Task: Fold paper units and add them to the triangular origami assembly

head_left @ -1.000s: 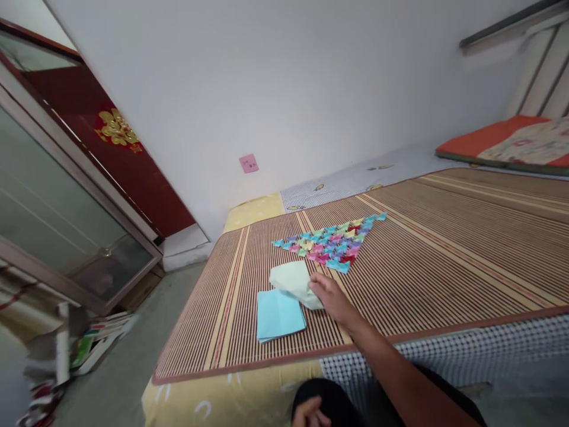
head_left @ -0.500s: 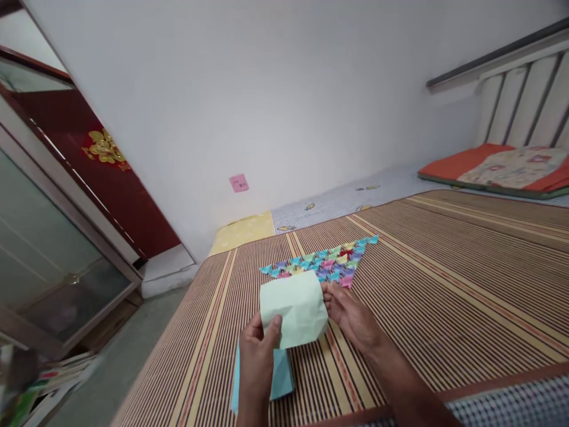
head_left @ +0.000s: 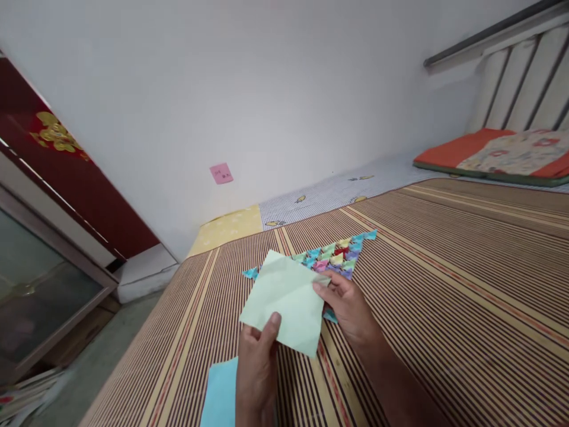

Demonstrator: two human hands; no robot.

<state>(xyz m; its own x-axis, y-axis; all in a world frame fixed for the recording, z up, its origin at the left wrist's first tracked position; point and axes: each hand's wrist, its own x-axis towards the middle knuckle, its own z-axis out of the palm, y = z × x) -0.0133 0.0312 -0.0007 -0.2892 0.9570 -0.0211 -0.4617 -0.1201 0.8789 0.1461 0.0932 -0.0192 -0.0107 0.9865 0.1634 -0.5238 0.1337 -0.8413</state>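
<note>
Nearest the camera, the left hand (head_left: 255, 370) comes up from the bottom edge and pinches the green sheet (head_left: 284, 299) at its near edge. The thumb lies on top and the other fingers are hidden beneath the paper. The right hand (head_left: 351, 308) reaches in from the right, and its fingers (head_left: 320, 289) are closed on the sheet's right-hand corner.

Both hands are thus clasped on the same sheet, which hangs between them, clear of the mat (head_left: 444, 284). The sheet is close to square, so it has no real long axis. It sits turned like a diamond, with one corner pointing away from the person, one towards them, and a faint crease across it. The left hand is the nearer of the two, and from its thumb the paper spreads up and away.

Just below the left wrist, a stack of blue paper (head_left: 220, 394) lies flat on the mat. Beyond the sheet and partly hidden by it lies a triangle of small coloured folded pieces (head_left: 340, 258), its tip pointing right. The right hand's knuckles are just beside its near edge.

Further off, the bed (head_left: 226, 228) shows yellow and checked cloth past the mat's edge. An orange cushion (head_left: 489, 154) lies at the far right below a headboard (head_left: 520, 89). A pink note (head_left: 221, 173) is stuck on the white wall (head_left: 267, 89), with a red door (head_left: 48, 160) to the left
</note>
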